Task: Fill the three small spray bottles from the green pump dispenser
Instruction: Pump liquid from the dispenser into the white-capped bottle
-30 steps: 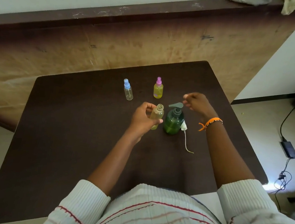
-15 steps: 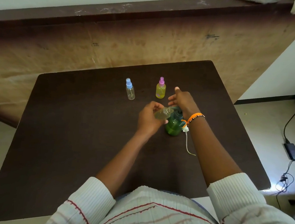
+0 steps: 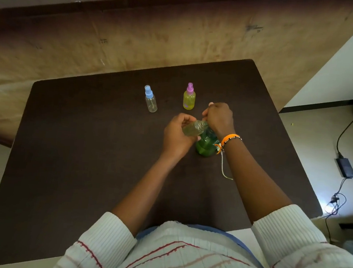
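While the left hand [image 3: 176, 137] grips an uncapped small bottle [image 3: 193, 128] tilted on its side, mouth toward the pump spout, the right hand [image 3: 218, 118] rests with curled fingers on the head of the green dispenser [image 3: 206, 145], which stands on the table [image 3: 84, 147] mid-way across. Step in hand, by judgement: filling this bottle, already holding yellowish liquid. Its removed sprayer [image 3: 222, 159] lies just beside the dispenser. Farther back stand a capped blue-top bottle [image 3: 151, 99], seemingly clear, and a capped pink-top bottle [image 3: 189, 97], yellow-filled. Next move calls for keeping mouth under spout during pressing, then recapping.
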The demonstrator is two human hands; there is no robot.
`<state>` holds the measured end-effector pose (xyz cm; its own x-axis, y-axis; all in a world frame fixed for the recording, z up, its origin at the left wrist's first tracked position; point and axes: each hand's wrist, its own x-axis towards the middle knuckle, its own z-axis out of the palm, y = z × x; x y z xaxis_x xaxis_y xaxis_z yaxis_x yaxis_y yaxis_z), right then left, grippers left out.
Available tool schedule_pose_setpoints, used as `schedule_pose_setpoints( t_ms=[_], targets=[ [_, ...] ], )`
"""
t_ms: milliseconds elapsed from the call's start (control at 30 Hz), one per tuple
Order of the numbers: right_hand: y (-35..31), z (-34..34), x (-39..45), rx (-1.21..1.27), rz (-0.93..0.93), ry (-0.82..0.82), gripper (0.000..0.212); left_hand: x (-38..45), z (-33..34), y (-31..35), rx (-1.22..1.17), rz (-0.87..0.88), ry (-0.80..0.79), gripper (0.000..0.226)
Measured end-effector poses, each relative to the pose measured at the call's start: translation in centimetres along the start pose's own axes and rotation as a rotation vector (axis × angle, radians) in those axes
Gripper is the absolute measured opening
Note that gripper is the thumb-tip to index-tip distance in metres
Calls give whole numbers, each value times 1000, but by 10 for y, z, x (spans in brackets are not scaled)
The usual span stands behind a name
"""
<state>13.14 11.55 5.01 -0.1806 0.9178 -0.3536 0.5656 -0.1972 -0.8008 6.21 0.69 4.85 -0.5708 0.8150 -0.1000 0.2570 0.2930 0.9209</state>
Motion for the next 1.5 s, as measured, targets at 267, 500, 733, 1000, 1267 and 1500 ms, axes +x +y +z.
schedule_pose_setpoints(
  t_ms=[267,500,733,1000,1267,1500],
  targets=[
    [-4,-3,1,35,61,-57,38,1,-1,-3,-6,13,-10,43],
    [-5,-3,-10,-62,8,55,33,0,-1,-2,-11,-2,-30,43],
    [-5,-4,-8,-18,9,-53,29,1,-6,-2,4,24,-33,43],
    [-3,-3,-10,-89,-50,90,28,0,-5,-2,22,17,-45,42],
    [-9,-5,-4,148,91,-123,30,2,-5,-1,9,27,-36,43],
    [-3,-2,-11,-12,1,84,29,1,-2,-3,7,7,-42,42]
  ],
)
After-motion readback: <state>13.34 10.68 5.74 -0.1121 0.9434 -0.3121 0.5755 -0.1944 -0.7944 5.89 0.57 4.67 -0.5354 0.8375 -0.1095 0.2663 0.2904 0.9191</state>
